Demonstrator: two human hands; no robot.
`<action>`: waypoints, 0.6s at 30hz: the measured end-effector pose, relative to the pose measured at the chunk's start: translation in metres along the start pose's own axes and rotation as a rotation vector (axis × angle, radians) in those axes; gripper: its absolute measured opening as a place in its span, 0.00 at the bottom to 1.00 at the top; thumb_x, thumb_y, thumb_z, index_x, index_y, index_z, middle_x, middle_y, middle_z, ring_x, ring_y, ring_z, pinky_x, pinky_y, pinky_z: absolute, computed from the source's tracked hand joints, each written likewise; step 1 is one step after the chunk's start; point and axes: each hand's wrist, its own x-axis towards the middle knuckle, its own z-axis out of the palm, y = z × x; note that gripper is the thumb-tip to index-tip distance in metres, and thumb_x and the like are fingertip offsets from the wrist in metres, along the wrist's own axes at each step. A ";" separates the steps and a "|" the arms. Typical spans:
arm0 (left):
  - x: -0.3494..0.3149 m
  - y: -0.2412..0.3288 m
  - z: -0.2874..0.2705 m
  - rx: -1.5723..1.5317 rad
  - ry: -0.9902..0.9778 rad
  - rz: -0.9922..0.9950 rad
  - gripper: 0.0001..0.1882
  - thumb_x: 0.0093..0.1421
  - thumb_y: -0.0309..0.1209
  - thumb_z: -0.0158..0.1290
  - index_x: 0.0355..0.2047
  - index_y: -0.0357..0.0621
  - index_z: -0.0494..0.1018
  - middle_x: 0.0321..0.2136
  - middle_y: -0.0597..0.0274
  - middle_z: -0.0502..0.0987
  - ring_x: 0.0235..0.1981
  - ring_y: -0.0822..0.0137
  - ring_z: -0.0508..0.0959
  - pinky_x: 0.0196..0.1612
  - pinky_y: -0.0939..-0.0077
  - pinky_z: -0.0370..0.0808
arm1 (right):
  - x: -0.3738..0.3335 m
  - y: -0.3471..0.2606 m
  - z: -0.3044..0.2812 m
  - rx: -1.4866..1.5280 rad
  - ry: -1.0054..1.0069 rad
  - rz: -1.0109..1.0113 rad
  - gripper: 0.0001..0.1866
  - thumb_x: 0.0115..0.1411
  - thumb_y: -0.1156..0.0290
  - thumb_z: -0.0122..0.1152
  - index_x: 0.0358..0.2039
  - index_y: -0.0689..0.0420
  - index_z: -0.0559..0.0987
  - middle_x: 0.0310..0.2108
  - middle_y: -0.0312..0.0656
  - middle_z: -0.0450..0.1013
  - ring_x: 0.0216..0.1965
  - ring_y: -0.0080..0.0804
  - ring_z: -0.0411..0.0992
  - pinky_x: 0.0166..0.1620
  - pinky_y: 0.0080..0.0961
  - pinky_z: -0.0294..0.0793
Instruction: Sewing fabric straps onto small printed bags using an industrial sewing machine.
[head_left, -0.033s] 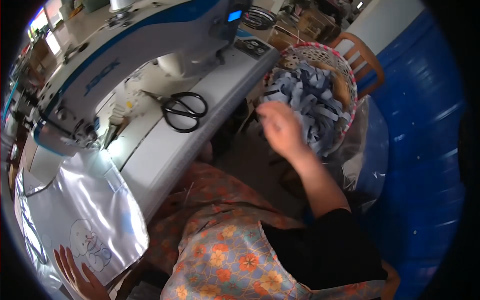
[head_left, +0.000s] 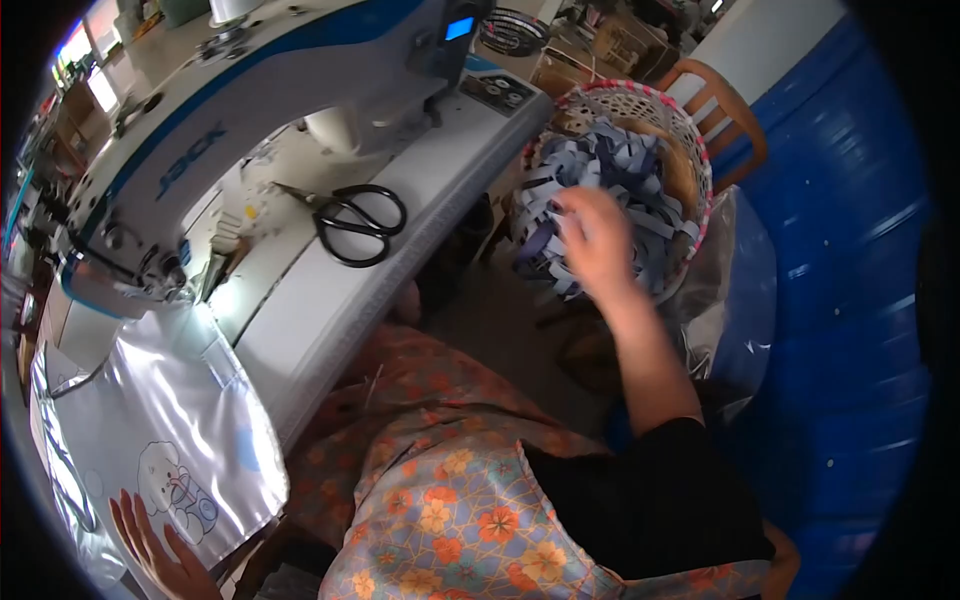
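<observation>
My left hand lies open and flat, fingers spread, on the lower edge of a shiny silver piece of material with a printed cartoon animal. The top of this piece reaches under the needle area of a white and blue sewing machine. My right hand, blurred by motion, is over a basket with a pink and white rim. Its thumb and forefinger close on a grey-blue fabric strip among the heap of strips. The far end of that strip cannot be told apart.
Black-handled scissors rest on the machine bed, near the front edge of the sewing table. Behind the basket stands a wooden chair. A clear plastic bag is beside the basket, against a blue wall covering.
My right hand has moved right, from the basket's near left side to over the strips, and its fingers have closed on one. The left hand stays on the silver material.
</observation>
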 end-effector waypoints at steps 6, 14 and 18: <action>0.029 0.096 0.007 -0.485 -0.121 -0.003 0.27 0.61 0.22 0.51 0.62 0.40 0.71 0.67 0.47 0.66 0.70 0.43 0.63 0.71 0.45 0.57 | 0.012 0.101 -0.082 -0.411 -0.192 0.437 0.10 0.56 0.77 0.66 0.40 0.57 0.81 0.37 0.42 0.76 0.38 0.42 0.79 0.43 0.33 0.78; 0.024 0.138 -0.016 -0.478 -0.204 -0.006 0.25 0.63 0.24 0.50 0.62 0.42 0.72 0.67 0.48 0.67 0.71 0.44 0.62 0.72 0.44 0.55 | 0.005 0.133 -0.062 -0.542 -0.249 0.189 0.05 0.58 0.76 0.64 0.36 0.55 0.80 0.36 0.42 0.76 0.37 0.47 0.77 0.40 0.35 0.76; 0.016 0.132 -0.018 -0.520 -0.197 -0.080 0.24 0.64 0.25 0.50 0.62 0.42 0.72 0.67 0.48 0.66 0.70 0.44 0.63 0.72 0.45 0.56 | 0.037 0.125 -0.095 -0.247 -0.131 0.370 0.08 0.58 0.78 0.62 0.39 0.57 0.81 0.34 0.45 0.76 0.34 0.38 0.76 0.38 0.29 0.74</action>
